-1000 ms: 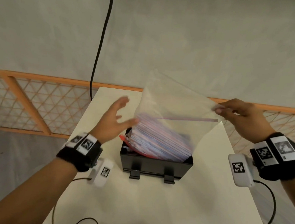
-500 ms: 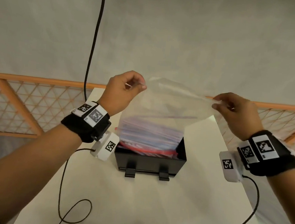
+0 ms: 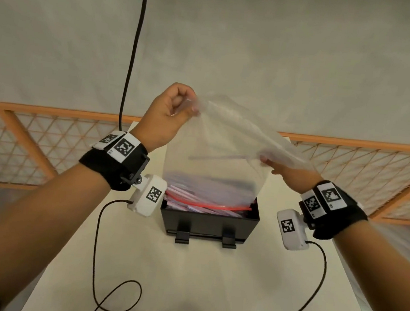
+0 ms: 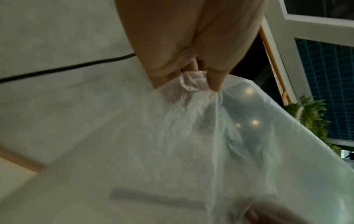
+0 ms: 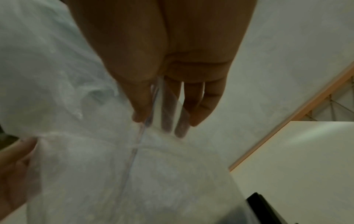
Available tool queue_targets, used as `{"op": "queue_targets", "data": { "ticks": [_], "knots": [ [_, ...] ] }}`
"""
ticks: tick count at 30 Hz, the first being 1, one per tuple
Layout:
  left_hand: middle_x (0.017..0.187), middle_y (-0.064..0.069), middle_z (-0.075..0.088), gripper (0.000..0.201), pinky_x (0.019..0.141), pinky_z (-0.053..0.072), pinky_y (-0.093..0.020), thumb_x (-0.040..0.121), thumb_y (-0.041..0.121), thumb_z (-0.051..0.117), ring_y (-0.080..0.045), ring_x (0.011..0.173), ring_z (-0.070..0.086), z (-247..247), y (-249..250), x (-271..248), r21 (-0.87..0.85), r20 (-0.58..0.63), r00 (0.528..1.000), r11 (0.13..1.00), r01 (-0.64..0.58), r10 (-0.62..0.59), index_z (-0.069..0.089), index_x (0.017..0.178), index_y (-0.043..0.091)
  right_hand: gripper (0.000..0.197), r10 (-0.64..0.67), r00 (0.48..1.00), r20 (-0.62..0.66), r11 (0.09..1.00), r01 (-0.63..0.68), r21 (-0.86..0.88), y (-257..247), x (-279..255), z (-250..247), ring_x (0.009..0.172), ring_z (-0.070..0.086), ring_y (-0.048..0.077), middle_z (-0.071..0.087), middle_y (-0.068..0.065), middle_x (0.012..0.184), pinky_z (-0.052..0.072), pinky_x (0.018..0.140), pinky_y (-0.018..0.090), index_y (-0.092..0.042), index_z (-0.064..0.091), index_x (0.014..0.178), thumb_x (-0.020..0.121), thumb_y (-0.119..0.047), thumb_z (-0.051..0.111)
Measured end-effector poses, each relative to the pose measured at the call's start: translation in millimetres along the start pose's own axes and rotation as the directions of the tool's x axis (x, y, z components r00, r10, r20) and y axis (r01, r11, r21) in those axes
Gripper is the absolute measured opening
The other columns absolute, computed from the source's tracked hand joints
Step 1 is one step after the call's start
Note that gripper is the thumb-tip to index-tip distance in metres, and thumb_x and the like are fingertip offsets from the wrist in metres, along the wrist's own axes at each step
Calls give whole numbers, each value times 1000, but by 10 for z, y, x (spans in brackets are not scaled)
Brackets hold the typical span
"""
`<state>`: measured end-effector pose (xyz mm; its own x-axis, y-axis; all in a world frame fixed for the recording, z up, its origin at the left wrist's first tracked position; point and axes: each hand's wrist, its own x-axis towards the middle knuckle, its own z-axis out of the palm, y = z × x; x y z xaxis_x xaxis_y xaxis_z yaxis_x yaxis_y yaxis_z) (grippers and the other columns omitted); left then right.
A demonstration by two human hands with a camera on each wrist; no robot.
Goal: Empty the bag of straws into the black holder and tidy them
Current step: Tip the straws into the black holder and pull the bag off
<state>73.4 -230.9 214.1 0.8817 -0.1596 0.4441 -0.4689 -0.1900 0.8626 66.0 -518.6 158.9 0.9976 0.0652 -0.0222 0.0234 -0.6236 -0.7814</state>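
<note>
Both forearms are showing bare, no sleeves. Each wrist is wearing a black strap [image 3: 113, 166] w/ white sq. tags carrying black-and-white coded markers. A white cam module [image 3: 148, 195] is hanging under each strap, thin black cable [image 3: 97, 245] trailing off.

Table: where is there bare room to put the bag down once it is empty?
The table is bare in front of the black holder, between the two cables. Narrower strips flank the holder. Above the holder it is crowded: bag, left hand, right hand.

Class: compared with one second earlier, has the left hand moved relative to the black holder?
Yes. The left hand has risen from beside the black holder to well above it, pinching the bag.
</note>
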Motion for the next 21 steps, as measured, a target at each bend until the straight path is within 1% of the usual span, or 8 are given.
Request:
{"op": "queue_targets", "data": {
  "ticks": [2, 4, 6, 10, 14, 16, 18, 21],
  "knots": [
    [107, -7, 67, 45, 102, 42, -34, 84, 21, 66, -19, 110, 61, -59, -96, -45, 7, 24, 997, 997, 73, -73, 41, 119, 31, 14, 16, 999, 41, 998, -19, 66, 24, 36, 10, 101, 65, 31, 68, 14, 114, 54, 85, 43, -27, 67, 92, 83, -37, 64],
    [112, -5, 66, 63, 106, 40, -35, 82, 18, 70, -21, 115, 59, -87, -176, -94, 32, 43, 987, 988, 154, -155, 31, 129, 32, 25, 117, 988, 103, 993, -118, 8, 51, 3, 46, 110, 60, 27, 64, 2, 113, 46, 82, 22, -21, 65, 105, 90, -38, 55],
    [100, 3, 71, 49, 105, 43, -39, 83, 7, 67, -18, 108, 64, -86, -204, -113, 39, 15, 988, 987, 153, -153, 44, 122, 26, 28, 82, 995, 52, 996, -80, -48, 86, -4, 81, 98, 61, 29, 63, -2, 96, 41, 66, 8, -19, 62, 100, 91, -43, 50],
    [84, 11, 70, 24, 94, 51, -45, 83, 5, 66, -14, 88, 64, -63, -38, -55, 101, -126, 992, 995, -6, 19, 61, 87, 28, 13, -63, 993, -101, 988, 47, -149, 167, 61, 48, 79, 49, 21, 53, 4, 83, 37, 54, 14, -9, 57, 89, 88, -21, 62],
    [90, 1, 66, 9, 92, 48, -47, 82, 19, 66, -21, 89, 59, 26, 69, 6, 132, -93, 993, 989, -59, 71, 62, 88, 24, 14, -39, 998, 50, 975, 49, -215, 247, 89, 63, 84, 49, 18, 54, 7, 86, 34, 62, 18, 3, 66, 93, 83, -7, 66],
    [110, 0, 64, 33, 98, 46, -32, 80, 29, 71, -18, 106, 58, 21, 10, -4, 201, -33, 999, 980, 7, -1, 57, 109, 21, 20, -41, 999, -11, 992, 40, -118, 289, 89, 71, 74, 54, 23, 61, 11, 86, 39, 54, 14, 5, 68, 96, 83, -10, 67],
    [126, 8, 55, 63, 102, 38, -20, 74, 43, 75, -6, 118, 50, -34, -154, -54, 306, 68, 979, 938, 164, -193, 47, 127, 24, 16, -29, 998, -54, 998, 31, 46, 308, 72, 79, 78, 60, 33, 67, 21, 89, 50, 65, 17, 8, 68, 94, 82, -1, 66],
    [113, 2, 67, 56, 101, 45, -35, 77, 58, 64, -8, 107, 61, -61, -358, -131, 364, 70, 955, 898, 246, -290, 61, 115, 17, 10, -69, 995, -68, 989, 78, 127, 284, 18, 79, 85, 63, 28, 68, 22, 89, 50, 82, 41, 0, 70, 89, 79, 1, 68]
  ]
}}
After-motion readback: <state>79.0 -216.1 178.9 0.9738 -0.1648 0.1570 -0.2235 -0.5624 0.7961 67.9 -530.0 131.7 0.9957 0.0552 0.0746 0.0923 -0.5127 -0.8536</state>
